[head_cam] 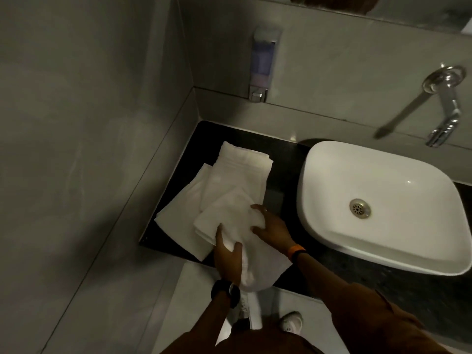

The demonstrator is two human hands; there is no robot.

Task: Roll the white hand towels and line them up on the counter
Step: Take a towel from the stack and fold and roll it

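- Left fingers (220,236) were curled round the near part of the top towel (229,221), thumb on its upper face; the left hand (228,259) gripped it where it hung past the bench (286,154) edge.
- Right fingers (256,208) were spread and pressed flat on the same towel's right side, not clenched; the right hand (272,227) lay just left of the basin (378,200).
- The top towel lay partly bunched across two other folded towels (178,210), all at the bench's left end, against the wall (89,123).
- A dark watch (226,292) sat on the left wrist, an orange band (296,251) on the right.
- A tap (444,111) and a soap dispenser (263,62) were mounted on the back wall, behind the basin and towels.
- A white shoe (291,321) stood on the floor below.
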